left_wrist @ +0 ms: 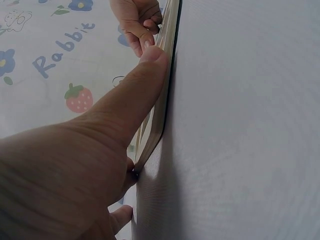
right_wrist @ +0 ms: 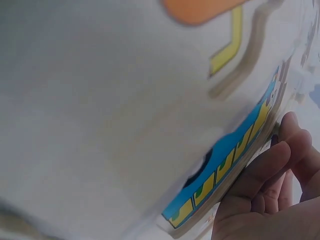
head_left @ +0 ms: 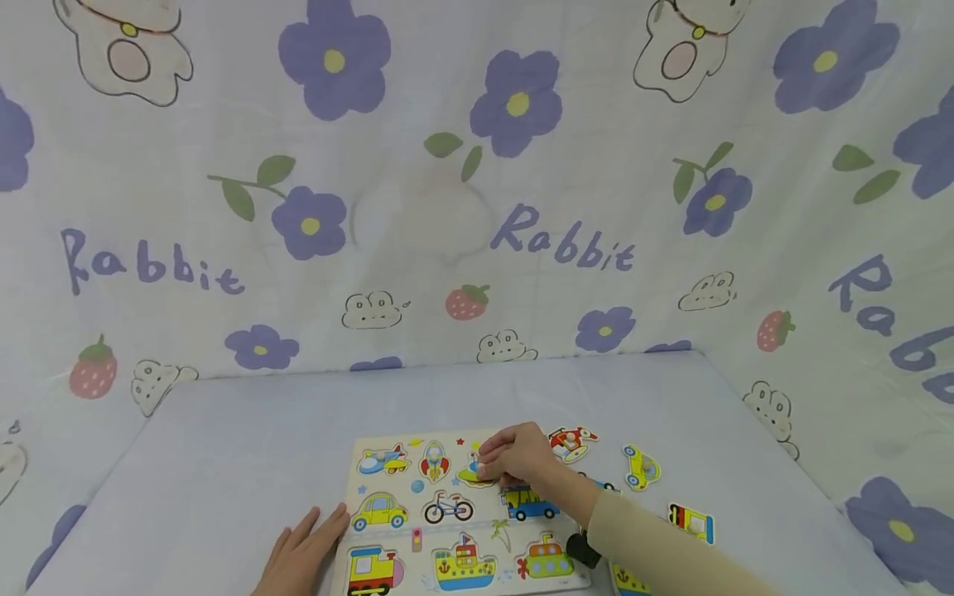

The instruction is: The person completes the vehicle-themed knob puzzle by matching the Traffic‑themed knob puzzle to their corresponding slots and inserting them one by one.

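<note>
A wooden picture puzzle board [head_left: 417, 571] lies at the front of the table. At its upper middle, my right hand [head_left: 525, 455] pinches a flying saucer piece [head_left: 471, 477] by the top, over the saucer picture; the fingers partly cover it. An airplane piece [head_left: 382, 459] and a rocket piece [head_left: 434, 463] sit to its left on the board. My left hand [head_left: 305, 550] rests along the board's left edge, and the left wrist view shows its thumb [left_wrist: 135, 95] on that edge. In the right wrist view, the bus picture [right_wrist: 225, 160] lies beside the right hand's curled fingers.
Loose pieces lie right of the board: a red helicopter [head_left: 570, 444], a yellow car [head_left: 641, 468], a train [head_left: 693, 523] and a ship [head_left: 629, 581] partly under the right sleeve [head_left: 656, 534]. A patterned cloth wall [head_left: 417, 273] stands behind the table.
</note>
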A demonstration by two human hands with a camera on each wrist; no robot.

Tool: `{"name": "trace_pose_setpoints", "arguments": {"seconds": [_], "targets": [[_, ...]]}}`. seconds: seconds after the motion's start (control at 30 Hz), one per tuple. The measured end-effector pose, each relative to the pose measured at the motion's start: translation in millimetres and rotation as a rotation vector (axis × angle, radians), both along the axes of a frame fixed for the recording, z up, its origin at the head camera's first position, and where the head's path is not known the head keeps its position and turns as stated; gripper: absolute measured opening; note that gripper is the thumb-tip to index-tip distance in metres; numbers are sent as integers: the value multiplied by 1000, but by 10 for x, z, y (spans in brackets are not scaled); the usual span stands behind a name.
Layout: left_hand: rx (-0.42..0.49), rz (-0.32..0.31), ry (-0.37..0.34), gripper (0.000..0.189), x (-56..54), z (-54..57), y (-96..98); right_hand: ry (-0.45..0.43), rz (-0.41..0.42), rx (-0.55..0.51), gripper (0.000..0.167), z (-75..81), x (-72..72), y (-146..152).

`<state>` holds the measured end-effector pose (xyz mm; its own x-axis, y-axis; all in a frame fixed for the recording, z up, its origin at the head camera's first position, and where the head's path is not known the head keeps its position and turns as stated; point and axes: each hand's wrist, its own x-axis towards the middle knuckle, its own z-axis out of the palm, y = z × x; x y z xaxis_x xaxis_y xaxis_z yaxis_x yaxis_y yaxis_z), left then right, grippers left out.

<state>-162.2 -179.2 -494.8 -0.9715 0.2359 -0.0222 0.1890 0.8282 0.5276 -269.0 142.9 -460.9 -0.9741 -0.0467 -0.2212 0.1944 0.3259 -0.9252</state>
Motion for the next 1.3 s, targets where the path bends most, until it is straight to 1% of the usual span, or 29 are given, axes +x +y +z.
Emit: {"name": "trace_pose_setpoints", "arguments": {"seconds": [0.07,0.2,0.3,0.4,0.47,0.53,0.6,0.67,0.7,0.83,0.9,0.93,1.0,1.1,1.17,1.3], "targets": [[-9,-1,31,122,4,-30,-8,13,5,-14,24,-10,11,2],[-23,-3,60,122,9,-34,-15,30,-12,-15,24,-18,18,-9],[-16,-5,38,122,10,-17,1,32,-45,9,23,-39,28,-7],[-4,-12,27,122,9,-18,-7,35,-53,17,23,-58,33,-9],[-1,-17,23,122,11,-13,-14,39,-30,-6,24,-58,26,7],[-4,-22,26,122,13,-6,-24,35,-3,-53,27,-50,13,43],[-16,-33,41,121,17,1,-34,38,-5,-95,30,-39,1,103],[-21,-42,47,118,21,10,-39,58,-53,-141,32,-21,-3,197],[-23,-44,46,117,22,16,-38,82,-98,-145,32,1,0,251],[-17,-46,28,112,16,32,-16,167,-333,-191,31,113,4,540],[-15,-47,29,112,4,32,-5,178,-429,-200,33,175,5,701],[-14,-50,32,113,-1,30,-2,170,-462,-207,35,192,8,781],[-11,-51,34,115,-7,28,3,144,-503,-201,39,214,25,921],[-18,-57,47,115,-14,27,-4,92,-516,-194,46,185,56,1066],[-25,-49,35,115,-9,33,-3,70,-514,-186,48,149,75,1110],[-34,-37,15,114,13,40,-9,58,-508,-163,46,63,101,1104]]}}
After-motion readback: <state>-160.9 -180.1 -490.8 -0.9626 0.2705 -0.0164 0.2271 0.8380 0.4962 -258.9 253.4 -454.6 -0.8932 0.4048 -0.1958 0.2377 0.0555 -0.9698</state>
